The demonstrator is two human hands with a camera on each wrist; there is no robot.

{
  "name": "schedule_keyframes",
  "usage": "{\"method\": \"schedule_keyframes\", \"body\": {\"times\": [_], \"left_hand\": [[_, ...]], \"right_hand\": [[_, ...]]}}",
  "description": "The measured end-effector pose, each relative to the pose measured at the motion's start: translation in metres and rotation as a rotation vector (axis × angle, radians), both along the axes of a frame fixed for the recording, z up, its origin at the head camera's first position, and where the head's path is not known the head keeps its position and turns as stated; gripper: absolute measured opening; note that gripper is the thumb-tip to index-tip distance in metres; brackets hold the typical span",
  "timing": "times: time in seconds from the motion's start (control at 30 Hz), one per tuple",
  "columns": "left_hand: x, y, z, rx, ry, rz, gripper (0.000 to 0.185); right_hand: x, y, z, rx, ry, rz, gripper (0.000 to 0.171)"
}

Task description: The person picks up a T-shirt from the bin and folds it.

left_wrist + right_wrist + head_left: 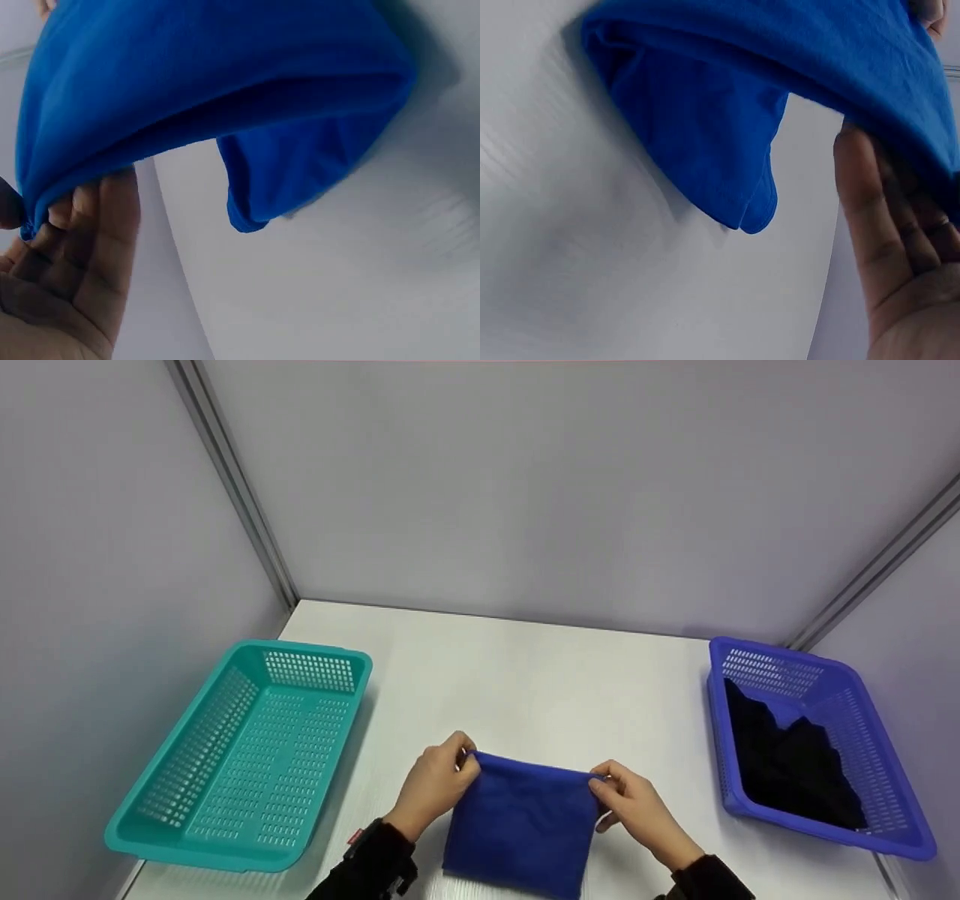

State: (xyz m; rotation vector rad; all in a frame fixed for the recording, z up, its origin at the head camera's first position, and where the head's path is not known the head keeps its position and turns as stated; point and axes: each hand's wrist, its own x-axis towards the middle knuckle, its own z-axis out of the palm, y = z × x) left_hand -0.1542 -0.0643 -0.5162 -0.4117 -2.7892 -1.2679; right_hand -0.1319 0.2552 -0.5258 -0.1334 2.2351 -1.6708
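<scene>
A folded blue cloth is stretched between my two hands at the front of the table. My left hand pinches its far left corner between thumb and fingers. At the far right corner, my right hand pinches the same edge. In the left wrist view the blue cloth arches up from the table in layers, with a loose flap hanging under it. The right wrist view shows the cloth folded over, its lower end close over the white surface.
On the left of the white table stands a green perforated basket with nothing in it. A blue-purple basket at the right holds black fabric. Grey panels enclose the back and sides.
</scene>
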Motion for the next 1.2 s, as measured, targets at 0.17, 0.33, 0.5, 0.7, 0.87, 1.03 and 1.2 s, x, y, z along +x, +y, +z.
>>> {"method": "schedule_keyframes", "body": {"times": [0.17,0.33,0.5,0.7,0.87,1.03,1.2], "left_hand": [[-0.019,0.012,-0.017,-0.146,0.073,0.074,0.006],[-0.035,0.02,-0.04,-0.197,-0.002,0.154,0.007],[-0.039,0.024,-0.059,-0.136,-0.132,0.189,0.022],[-0.04,0.025,-0.069,-0.02,-0.134,0.193,0.027],[-0.041,0.022,-0.071,0.042,-0.123,0.205,0.022],[-0.036,0.017,-0.072,0.079,-0.151,0.183,0.027],[-0.028,0.011,-0.07,0.095,-0.147,0.171,0.028]], "right_hand": [[-0.019,-0.011,-0.02,0.218,0.148,-0.155,0.01],[-0.031,-0.02,-0.042,0.329,0.187,-0.221,0.009],[-0.031,-0.025,-0.058,0.353,0.159,-0.248,0.025],[-0.032,-0.031,-0.068,0.299,0.137,-0.289,0.027],[-0.033,-0.031,-0.07,0.268,0.131,-0.347,0.017],[-0.023,-0.029,-0.073,0.241,0.103,-0.315,0.027],[-0.01,-0.028,-0.075,0.299,0.127,-0.256,0.031]]}}
